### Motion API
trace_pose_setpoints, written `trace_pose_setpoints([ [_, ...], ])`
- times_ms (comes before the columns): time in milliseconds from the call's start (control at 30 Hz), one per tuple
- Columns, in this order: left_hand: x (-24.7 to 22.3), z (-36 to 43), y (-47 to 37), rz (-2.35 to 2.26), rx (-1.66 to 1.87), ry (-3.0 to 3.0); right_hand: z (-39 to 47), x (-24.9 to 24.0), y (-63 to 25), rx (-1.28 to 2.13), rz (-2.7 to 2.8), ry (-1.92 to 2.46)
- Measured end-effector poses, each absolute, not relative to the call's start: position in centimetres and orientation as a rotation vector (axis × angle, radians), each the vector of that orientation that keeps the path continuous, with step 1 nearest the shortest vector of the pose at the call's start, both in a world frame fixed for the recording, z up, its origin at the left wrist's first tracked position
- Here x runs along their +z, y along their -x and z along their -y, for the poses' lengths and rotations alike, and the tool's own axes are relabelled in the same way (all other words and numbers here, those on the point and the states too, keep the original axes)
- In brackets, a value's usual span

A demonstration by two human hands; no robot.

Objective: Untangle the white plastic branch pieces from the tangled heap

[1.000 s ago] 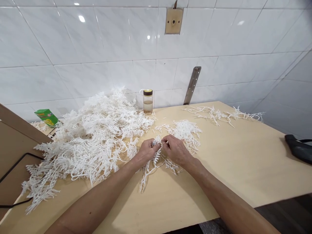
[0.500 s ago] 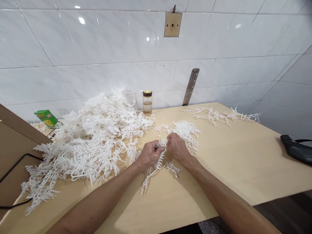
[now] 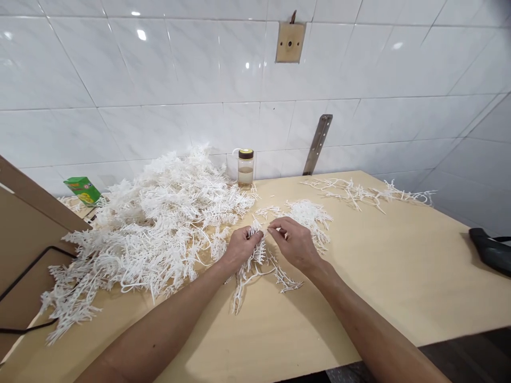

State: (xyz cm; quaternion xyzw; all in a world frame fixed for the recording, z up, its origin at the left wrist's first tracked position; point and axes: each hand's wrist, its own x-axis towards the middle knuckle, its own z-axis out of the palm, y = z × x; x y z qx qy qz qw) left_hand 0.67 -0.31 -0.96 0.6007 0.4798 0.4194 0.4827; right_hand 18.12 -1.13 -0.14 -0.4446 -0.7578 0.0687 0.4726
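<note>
White branching sprigs (image 3: 257, 255) hang from my left hand (image 3: 241, 247), whose thumb and fingers pinch them above the tan table (image 3: 383, 282). Just to the right, my right hand (image 3: 293, 240) is closed, thumb and index fingertip together at the sprigs' edge; whatever lies between those tips is too small to make out. A loose branched stem (image 3: 239, 295) rests on the tabletop below my hands. Behind my right hand lies a small heap of short white pieces (image 3: 309, 213). A large pile of white sprigs (image 3: 159, 213) spreads across the left side.
A bottle with a dark lid (image 3: 245, 169) stands near the tiled wall. Bare white stems (image 3: 355, 191) lie at the back right. A green box (image 3: 82, 190) is at the back left, beside a brown board (image 3: 35, 234). A black object (image 3: 491, 250) sits at the right edge.
My right hand has opened out slightly from a tighter curl, its fingertips still together. My left hand has shifted a little left with the sprigs. The view has moved slightly.
</note>
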Motion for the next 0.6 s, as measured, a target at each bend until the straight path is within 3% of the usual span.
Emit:
trace_pose_setpoints([
  [600, -0.85, 0.36, -0.6, -1.117, 1.017, -1.444, 1.34, -0.64, -17.92, 0.178, 2.016, 1.141],
])
